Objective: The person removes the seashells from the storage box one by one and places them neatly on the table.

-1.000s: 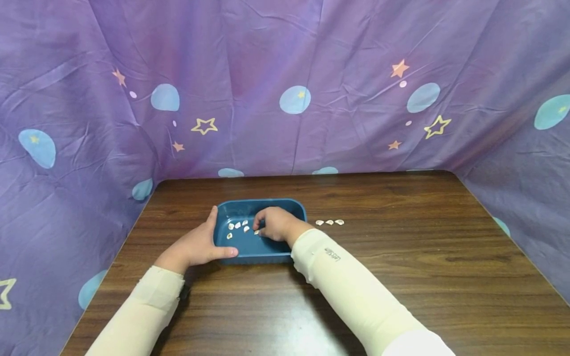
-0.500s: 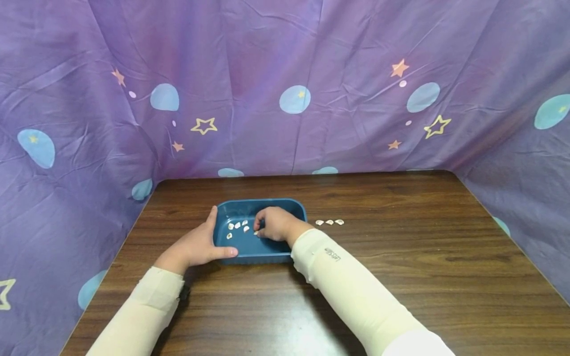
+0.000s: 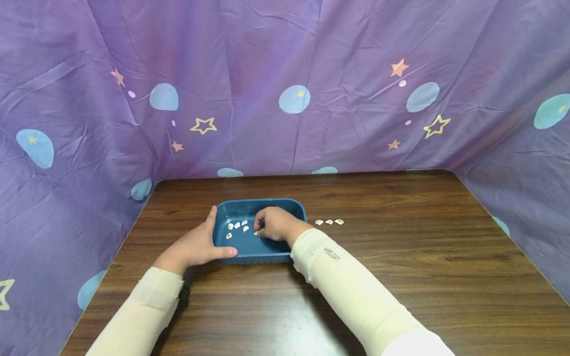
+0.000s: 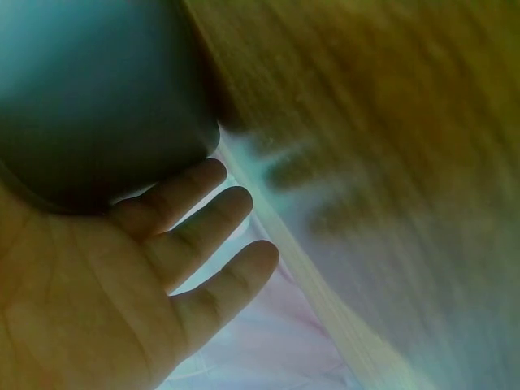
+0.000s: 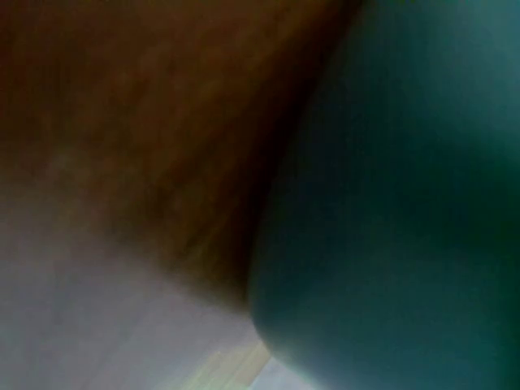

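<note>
**Blue and white on brown, busy purple behind**

Tray (image 3: pixel 254 245): solid blue, unpatterned. Pieces (image 3: pixel 329 222): white, some with yellow-brown marks. Table (image 3: pixel 445 237): dark brown, streaky wood grain, whitish glare near front; edge (image 4: pixel 301 268) pale tan. Cloth (image 3: pixel 249 59): purple, printed with light-blue ovals (image 3: pixel 294 99) (some with a small yellow star inside), solid orange stars (image 3: pixel 399 67), yellow star outlines (image 3: pixel 203 125), pale pink dots (image 3: pixel 403 83). Left sleeve (image 3: pixel 142 309): plain cream. Right sleeve (image 3: pixel 360 287): cream, dark lettering (image 3: pixel 331 254), then white at lower right.
</note>
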The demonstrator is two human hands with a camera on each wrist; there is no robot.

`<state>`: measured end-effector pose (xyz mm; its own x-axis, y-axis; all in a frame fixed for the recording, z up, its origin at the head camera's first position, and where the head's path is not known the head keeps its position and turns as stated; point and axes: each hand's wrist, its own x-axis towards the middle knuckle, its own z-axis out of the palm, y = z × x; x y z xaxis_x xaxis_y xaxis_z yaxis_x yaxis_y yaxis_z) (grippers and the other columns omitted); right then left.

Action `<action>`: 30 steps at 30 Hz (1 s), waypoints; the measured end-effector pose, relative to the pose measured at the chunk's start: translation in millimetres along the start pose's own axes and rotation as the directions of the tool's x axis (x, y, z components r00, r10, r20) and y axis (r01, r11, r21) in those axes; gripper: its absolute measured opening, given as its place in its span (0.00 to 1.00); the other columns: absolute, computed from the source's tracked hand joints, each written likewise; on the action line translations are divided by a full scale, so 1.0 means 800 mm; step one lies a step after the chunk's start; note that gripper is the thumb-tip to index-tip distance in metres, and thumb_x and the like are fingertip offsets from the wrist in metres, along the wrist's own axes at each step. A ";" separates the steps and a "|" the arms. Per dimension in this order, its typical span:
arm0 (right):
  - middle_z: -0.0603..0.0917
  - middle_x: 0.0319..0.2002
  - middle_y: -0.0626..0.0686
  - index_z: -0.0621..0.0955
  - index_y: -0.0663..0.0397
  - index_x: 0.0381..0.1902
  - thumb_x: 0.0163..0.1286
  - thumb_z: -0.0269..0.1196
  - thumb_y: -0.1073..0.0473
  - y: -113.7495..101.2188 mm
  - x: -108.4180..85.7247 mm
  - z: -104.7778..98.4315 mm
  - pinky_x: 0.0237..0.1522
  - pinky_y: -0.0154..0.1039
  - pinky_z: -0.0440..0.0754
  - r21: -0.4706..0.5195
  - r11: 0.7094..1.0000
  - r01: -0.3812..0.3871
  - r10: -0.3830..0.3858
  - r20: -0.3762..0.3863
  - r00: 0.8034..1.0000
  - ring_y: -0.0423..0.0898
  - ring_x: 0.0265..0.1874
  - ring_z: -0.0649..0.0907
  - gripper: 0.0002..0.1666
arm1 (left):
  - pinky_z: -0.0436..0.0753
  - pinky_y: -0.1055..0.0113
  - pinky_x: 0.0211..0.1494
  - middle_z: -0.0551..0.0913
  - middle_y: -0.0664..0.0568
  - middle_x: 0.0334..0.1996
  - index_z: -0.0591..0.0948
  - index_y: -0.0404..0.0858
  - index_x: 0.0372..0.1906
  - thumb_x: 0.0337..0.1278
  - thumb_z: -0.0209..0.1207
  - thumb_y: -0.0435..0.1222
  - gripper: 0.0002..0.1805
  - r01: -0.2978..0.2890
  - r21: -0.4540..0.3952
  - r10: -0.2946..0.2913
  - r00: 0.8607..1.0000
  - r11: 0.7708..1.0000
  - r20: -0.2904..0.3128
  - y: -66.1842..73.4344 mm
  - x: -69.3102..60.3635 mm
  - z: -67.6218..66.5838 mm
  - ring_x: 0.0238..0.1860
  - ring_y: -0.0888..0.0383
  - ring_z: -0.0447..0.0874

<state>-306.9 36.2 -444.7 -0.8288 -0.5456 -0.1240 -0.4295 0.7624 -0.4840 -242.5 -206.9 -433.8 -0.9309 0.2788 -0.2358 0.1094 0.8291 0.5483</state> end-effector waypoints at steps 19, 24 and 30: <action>0.85 0.33 0.44 0.85 0.45 0.32 0.68 0.74 0.59 0.001 0.002 0.001 0.49 0.41 0.79 0.041 0.999 0.001 0.000 -0.019 1.000 0.43 0.35 0.80 0.07 | 0.66 0.36 0.77 0.53 0.20 0.79 0.29 0.29 0.83 0.54 0.70 0.67 0.78 0.002 0.006 -0.002 1.000 1.000 -0.003 0.000 -0.001 -0.001 0.77 0.29 0.64; 0.84 0.29 0.43 0.87 0.46 0.34 0.69 0.74 0.58 0.003 0.004 -0.001 0.42 0.38 0.79 0.076 0.996 0.049 -0.043 -0.079 0.996 0.40 0.30 0.79 0.04 | 0.66 0.36 0.77 0.53 0.21 0.79 0.29 0.29 0.83 0.53 0.71 0.67 0.79 -0.002 -0.002 0.002 1.000 1.000 -0.003 0.000 0.000 -0.001 0.77 0.29 0.64; 0.78 0.22 0.44 0.88 0.48 0.37 0.69 0.74 0.57 0.006 0.002 -0.006 0.31 0.34 0.74 0.143 0.985 0.099 -0.078 -0.144 0.986 0.39 0.24 0.75 0.03 | 0.67 0.36 0.77 0.53 0.22 0.80 0.29 0.30 0.83 0.52 0.71 0.68 0.79 0.006 0.008 -0.006 1.000 1.000 -0.001 0.001 0.000 0.000 0.77 0.30 0.65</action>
<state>-311.8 40.7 -442.9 -0.8357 -0.5477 0.0402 -0.4537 0.6473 -0.6124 -242.2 -206.1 -432.8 -0.9320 0.2729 -0.2385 0.1060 0.8346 0.5406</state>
